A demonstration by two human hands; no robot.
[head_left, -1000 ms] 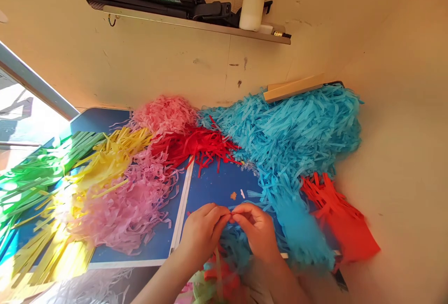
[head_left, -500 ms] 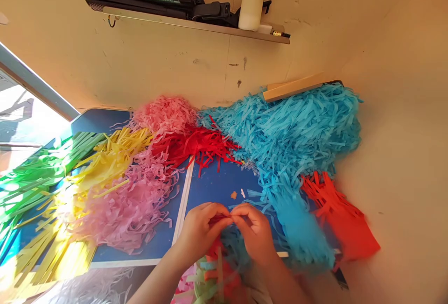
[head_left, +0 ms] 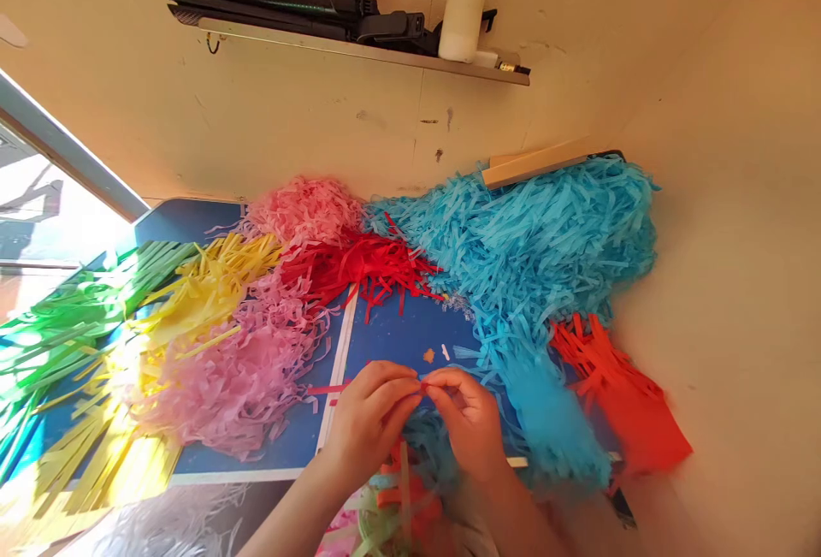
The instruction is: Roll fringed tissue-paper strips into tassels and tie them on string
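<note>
My left hand (head_left: 370, 418) and my right hand (head_left: 467, 418) meet over the blue table (head_left: 398, 339), fingertips pinched together on a thin red paper strip (head_left: 330, 388) whose end sticks out to the left. Under my hands hangs a bundle of mixed paper strips (head_left: 394, 510) in blue, orange, green and pink. A long blue fringe (head_left: 545, 403) lies just right of my right hand.
Heaps of shredded tissue cover the table: green (head_left: 57, 326), yellow (head_left: 192, 292), pink (head_left: 237, 369), red (head_left: 359, 266), blue (head_left: 532, 240) and orange (head_left: 616, 394). A wooden strip (head_left: 539, 162) rests at the back. A wall shelf (head_left: 359, 48) holds a white bottle (head_left: 463, 5) and black tools.
My fingers have shifted slightly on the strip, and a red end now sticks out to the left of my left hand. The piles have not moved.
</note>
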